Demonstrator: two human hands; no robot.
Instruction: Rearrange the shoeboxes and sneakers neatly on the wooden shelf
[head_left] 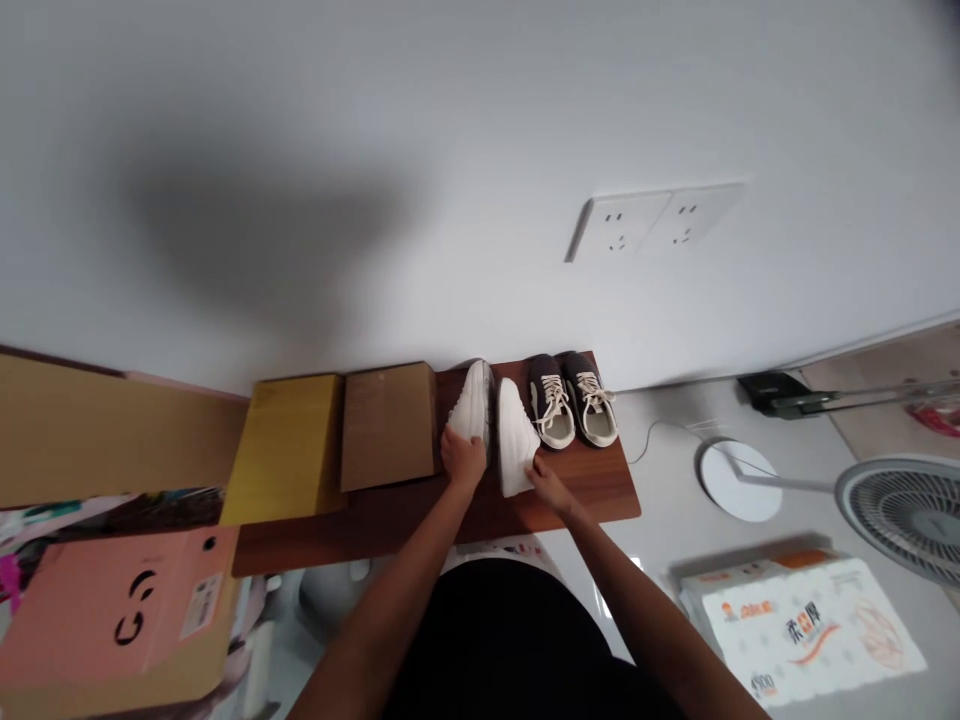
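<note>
My left hand (463,458) grips the heel end of a white sneaker (472,405), which lies on a dark wooden shelf (585,490). My right hand (549,486) has its fingers against the side of a second white sneaker (516,437), close beside the first. To the right of these, a pair of dark grey sneakers (551,400) with cream laces stands side by side. A flat brown cardboard box (388,425) and a yellow package (285,450) lie to the left of my hands.
A white double wall socket (637,222) sits above the shelf. On the floor at right are a white-based fan (900,515) and a wrapped tissue pack (802,625). A pink box (112,610) and a large cardboard sheet (97,430) stand at left.
</note>
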